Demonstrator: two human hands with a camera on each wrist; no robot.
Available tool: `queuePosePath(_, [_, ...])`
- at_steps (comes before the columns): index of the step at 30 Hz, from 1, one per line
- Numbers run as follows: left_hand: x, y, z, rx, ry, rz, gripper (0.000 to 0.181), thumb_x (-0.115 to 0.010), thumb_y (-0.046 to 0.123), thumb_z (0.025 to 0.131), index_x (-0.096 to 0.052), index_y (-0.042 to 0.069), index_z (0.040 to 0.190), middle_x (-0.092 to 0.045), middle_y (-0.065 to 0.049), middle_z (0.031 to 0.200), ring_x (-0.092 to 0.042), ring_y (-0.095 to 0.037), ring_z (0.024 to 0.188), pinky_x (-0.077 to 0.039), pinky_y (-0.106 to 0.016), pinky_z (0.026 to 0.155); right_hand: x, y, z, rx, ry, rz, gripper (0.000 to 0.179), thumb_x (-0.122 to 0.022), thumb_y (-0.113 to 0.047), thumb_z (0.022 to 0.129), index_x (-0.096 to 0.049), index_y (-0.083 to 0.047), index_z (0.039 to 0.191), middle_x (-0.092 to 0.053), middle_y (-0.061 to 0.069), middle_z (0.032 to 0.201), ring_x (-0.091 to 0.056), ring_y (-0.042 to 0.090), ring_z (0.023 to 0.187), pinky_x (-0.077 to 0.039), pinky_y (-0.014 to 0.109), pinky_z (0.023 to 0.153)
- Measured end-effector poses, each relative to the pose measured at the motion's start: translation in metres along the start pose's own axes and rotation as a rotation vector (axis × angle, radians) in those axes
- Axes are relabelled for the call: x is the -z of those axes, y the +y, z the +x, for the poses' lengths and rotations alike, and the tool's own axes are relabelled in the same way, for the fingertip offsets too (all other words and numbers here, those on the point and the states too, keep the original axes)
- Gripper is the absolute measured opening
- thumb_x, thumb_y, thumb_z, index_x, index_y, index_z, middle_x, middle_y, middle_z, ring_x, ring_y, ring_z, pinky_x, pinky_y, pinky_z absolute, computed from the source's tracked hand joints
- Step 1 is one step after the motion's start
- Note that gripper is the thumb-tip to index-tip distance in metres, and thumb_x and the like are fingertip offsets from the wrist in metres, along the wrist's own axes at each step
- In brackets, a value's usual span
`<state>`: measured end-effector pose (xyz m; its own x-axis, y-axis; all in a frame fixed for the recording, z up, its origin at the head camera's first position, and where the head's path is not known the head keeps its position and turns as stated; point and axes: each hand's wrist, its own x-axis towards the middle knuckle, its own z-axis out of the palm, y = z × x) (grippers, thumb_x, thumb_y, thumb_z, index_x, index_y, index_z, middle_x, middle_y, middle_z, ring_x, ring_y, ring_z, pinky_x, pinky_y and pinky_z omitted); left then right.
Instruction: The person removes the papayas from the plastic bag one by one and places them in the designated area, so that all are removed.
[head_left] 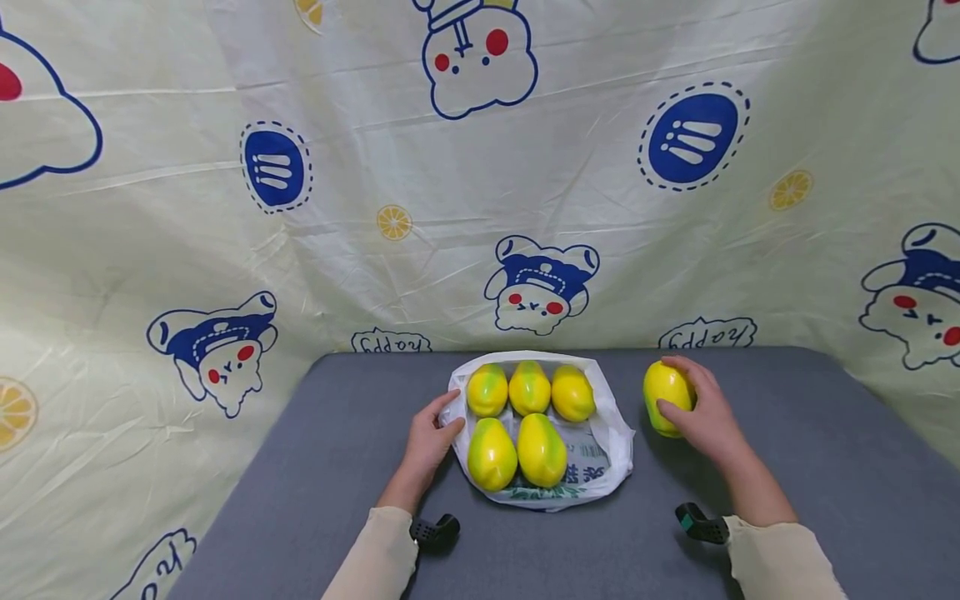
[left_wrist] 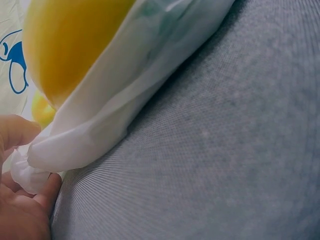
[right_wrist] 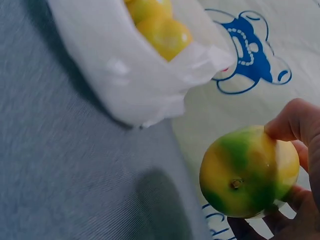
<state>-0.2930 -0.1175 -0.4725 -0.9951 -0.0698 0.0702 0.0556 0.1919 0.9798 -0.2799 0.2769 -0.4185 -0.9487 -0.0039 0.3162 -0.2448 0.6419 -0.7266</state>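
A white plastic bag [head_left: 618, 467] lies open on the table, its rim rolled outward. Inside it are smooth oval yellow-green fruits, like mangoes or papayas: three in the far row, with a middle one [head_left: 529, 387], and two in the near row, one at the right [head_left: 542, 450]. My left hand [head_left: 430, 437] pinches the bag's left rim between thumb and fingers; the white film bunches there in the left wrist view. To the right of the bag, my right hand [head_left: 707, 414] grips another such fruit [right_wrist: 240, 172] around its side, stem end showing, above its shadow.
The grey cloth-covered table [head_left: 540, 554] extends around the bag. Behind it hangs a pale curtain [head_left: 337, 267] with cartoon prints, close to the table's far edge. Black wrist bands [head_left: 705, 523] sit on both forearms. Printed lettering shows on the bag's inner floor [head_left: 588, 462].
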Motion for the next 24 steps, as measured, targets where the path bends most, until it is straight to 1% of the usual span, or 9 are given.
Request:
queuePosePath(4, [0.0,0.0,0.0,0.004,-0.002,0.005,0.047,-0.063,0.006,0.095,-0.059,0.017,0.141,-0.047,-0.013,0.154,-0.044,-0.029,0.14,-0.041,-0.049,0.114,-0.001,0.01,0.0,-0.044,0.004,-0.006,0.066,-0.063,-0.011,0.091,-0.036,-0.004,0.151,-0.027,0.032,0.153,-0.036,0.05,0.126,-0.04,0.066,0.094])
queuePosePath(10, [0.0,-0.002,0.001,0.005,-0.007,-0.002,0.046,-0.062,0.007,0.095,-0.059,0.017,0.141,-0.046,-0.012,0.154,-0.041,-0.03,0.144,-0.037,-0.05,0.117,-0.002,0.023,-0.001,-0.037,0.009,-0.044,0.066,-0.063,-0.013,0.093,-0.035,0.0,0.151,-0.03,0.035,0.151,-0.034,0.052,0.131,-0.034,0.068,0.099])
queuePosePath(15, [0.001,-0.003,0.002,0.003,-0.004,-0.004,0.046,-0.062,0.007,0.095,-0.059,0.016,0.14,-0.047,-0.012,0.154,-0.041,-0.029,0.144,-0.037,-0.05,0.117,-0.005,0.029,-0.003,-0.061,-0.018,-0.051,0.067,-0.062,-0.017,0.095,-0.032,-0.001,0.153,-0.029,0.037,0.153,-0.03,0.055,0.136,-0.029,0.072,0.105])
queuePosePath(19, [0.001,-0.003,0.001,0.005,-0.007,0.0,0.046,-0.062,0.007,0.096,-0.059,0.016,0.141,-0.046,-0.013,0.154,-0.041,-0.03,0.144,-0.037,-0.05,0.117,-0.006,0.032,-0.004,-0.089,-0.026,-0.064,0.067,-0.059,-0.021,0.099,-0.029,-0.002,0.155,-0.029,0.037,0.153,-0.029,0.055,0.136,-0.028,0.072,0.106])
queuePosePath(24, [0.0,-0.003,0.001,0.007,-0.006,-0.007,0.046,-0.062,0.006,0.095,-0.059,0.016,0.14,-0.046,-0.013,0.155,-0.04,-0.03,0.145,-0.037,-0.05,0.118,-0.008,0.033,-0.004,-0.108,-0.019,-0.065,0.066,-0.056,-0.025,0.101,-0.027,-0.002,0.156,-0.029,0.037,0.153,-0.03,0.054,0.136,-0.028,0.071,0.107])
